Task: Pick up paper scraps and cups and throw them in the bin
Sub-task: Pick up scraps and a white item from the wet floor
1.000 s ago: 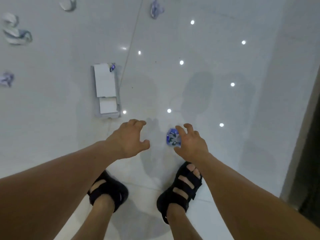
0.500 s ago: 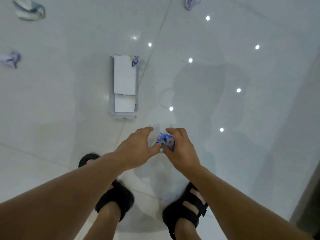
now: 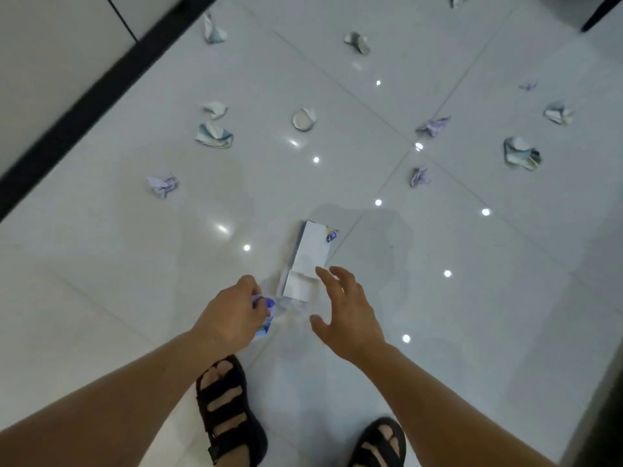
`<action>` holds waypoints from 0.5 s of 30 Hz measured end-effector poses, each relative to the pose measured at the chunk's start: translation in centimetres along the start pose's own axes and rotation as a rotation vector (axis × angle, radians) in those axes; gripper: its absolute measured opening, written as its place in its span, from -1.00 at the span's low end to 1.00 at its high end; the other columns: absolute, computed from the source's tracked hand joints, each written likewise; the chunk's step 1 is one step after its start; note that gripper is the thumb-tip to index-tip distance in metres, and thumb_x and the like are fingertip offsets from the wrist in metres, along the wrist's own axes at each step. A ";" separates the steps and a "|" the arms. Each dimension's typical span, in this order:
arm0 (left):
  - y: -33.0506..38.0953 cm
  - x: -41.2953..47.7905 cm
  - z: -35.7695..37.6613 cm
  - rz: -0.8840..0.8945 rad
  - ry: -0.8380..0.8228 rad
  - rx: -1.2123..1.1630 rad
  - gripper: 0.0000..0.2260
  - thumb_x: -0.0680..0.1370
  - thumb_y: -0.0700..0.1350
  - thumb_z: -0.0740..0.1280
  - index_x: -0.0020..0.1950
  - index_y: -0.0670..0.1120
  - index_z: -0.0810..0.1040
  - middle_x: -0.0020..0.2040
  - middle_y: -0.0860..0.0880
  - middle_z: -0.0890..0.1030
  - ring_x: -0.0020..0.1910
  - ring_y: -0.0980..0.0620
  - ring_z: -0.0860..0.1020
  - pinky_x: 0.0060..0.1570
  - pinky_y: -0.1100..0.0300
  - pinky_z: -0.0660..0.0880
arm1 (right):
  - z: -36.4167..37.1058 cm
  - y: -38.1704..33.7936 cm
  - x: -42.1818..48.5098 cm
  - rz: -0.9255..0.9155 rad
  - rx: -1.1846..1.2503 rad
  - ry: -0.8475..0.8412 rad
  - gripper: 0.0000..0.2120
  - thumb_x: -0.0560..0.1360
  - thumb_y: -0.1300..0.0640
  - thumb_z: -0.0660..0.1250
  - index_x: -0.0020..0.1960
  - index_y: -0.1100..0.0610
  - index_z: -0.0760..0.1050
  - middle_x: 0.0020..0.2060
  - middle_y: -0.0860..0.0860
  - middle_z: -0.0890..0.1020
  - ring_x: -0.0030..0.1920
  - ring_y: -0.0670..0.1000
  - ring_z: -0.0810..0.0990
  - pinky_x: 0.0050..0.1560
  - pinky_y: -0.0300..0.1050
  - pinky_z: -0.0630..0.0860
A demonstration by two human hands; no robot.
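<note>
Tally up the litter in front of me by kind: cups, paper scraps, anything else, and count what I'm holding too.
Crushed cups, white and teal: 7
Loose purple paper scraps: 5
Purple paper scrap gripped in the left hand: 1
White box: 1
Total: 14, leaving out one piece cut off at the top edge.

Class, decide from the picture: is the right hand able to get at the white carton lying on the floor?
Probably yes. The right hand is open and empty, spread over the near end of the white carton, with nothing between them. The left hand grips the paper scrap.
</note>
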State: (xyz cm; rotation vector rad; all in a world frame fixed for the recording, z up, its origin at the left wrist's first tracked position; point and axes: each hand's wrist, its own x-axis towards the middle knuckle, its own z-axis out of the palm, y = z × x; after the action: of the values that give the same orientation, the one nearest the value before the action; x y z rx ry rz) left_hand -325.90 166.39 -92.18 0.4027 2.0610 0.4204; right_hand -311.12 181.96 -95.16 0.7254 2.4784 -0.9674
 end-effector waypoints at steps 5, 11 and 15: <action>-4.7 1.5 -1.6 -0.069 0.057 0.038 -0.93 0.62 -0.07 0.17 -0.03 -0.05 0.34 -0.18 -0.04 0.52 -0.18 -0.05 0.52 -0.24 0.16 0.36 | 0.4 1.3 6.7 -0.241 -0.683 -0.226 -0.09 0.49 0.24 0.26 0.57 -0.05 -0.31 0.55 0.06 -0.31 0.54 0.17 -0.32 0.46 0.18 0.10; -8.4 5.4 2.9 -0.099 0.106 -0.114 -0.93 0.61 -0.08 0.18 -0.01 -0.07 0.38 -0.19 -0.03 0.52 -0.20 -0.01 0.49 -0.27 0.15 0.34 | 4.6 3.2 13.8 -0.499 -1.132 -0.355 -0.08 0.56 0.13 0.26 0.53 0.03 -0.45 0.52 0.14 -0.39 0.50 0.25 -0.41 0.46 0.36 -0.12; -10.1 7.1 6.0 -0.139 0.146 -0.220 -0.93 0.62 -0.10 0.19 -0.01 -0.08 0.39 -0.21 0.00 0.49 -0.21 0.00 0.49 -0.27 0.16 0.33 | 7.2 4.6 15.7 -0.596 -1.238 -0.397 -0.07 0.56 0.14 0.27 0.53 0.05 -0.45 0.54 0.14 -0.34 0.51 0.26 -0.37 0.48 0.34 -0.15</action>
State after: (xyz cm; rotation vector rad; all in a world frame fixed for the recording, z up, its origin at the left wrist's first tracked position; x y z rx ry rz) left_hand -325.27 161.34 -104.95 0.0981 2.1398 0.5997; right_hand -319.78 184.92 -110.55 -0.5607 2.3170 0.3658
